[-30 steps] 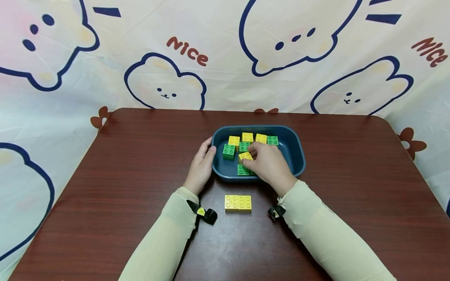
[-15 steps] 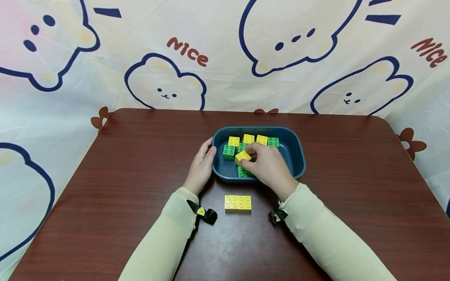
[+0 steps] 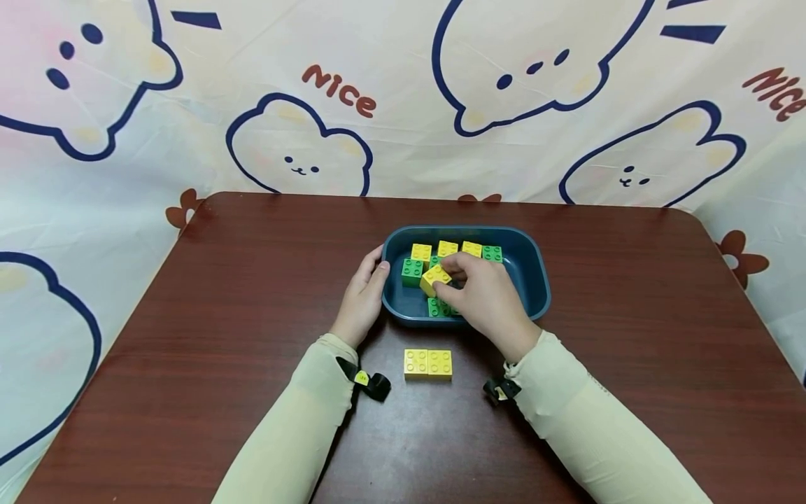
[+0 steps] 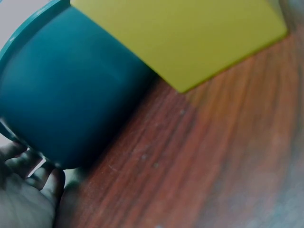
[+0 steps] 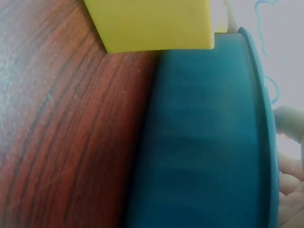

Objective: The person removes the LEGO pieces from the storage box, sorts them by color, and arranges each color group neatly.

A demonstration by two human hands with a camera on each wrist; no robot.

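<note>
A dark blue tray (image 3: 529, 280) holding several yellow and green toy building bricks stands on the table. My left hand (image 3: 360, 297) holds the tray's left end, its thumb at the rim and its fingers along the outside. Over the tray, my right hand (image 3: 494, 301) pinches a tilted yellow brick (image 3: 434, 279) between thumb and fingers. Below that brick, green bricks (image 3: 437, 307) are partly covered by the hand. Two yellow bricks (image 3: 428, 363) sit side by side in front of the tray. They loom large in both wrist views, as a yellow brick (image 4: 190, 42) beside the tray wall (image 4: 61, 85).
The brown table (image 3: 252, 280) stretches out on both sides of the tray. Behind it hangs a pale cloth (image 3: 403, 140) with cartoon outlines. A small black wrist camera (image 3: 376, 386) sits by the left cuff, another camera (image 3: 500, 390) by the right.
My right hand has drawn the yellow brick slightly left and tilted it, away from the green bricks beneath. The left hand stays at the tray. The head view has shifted slightly.
</note>
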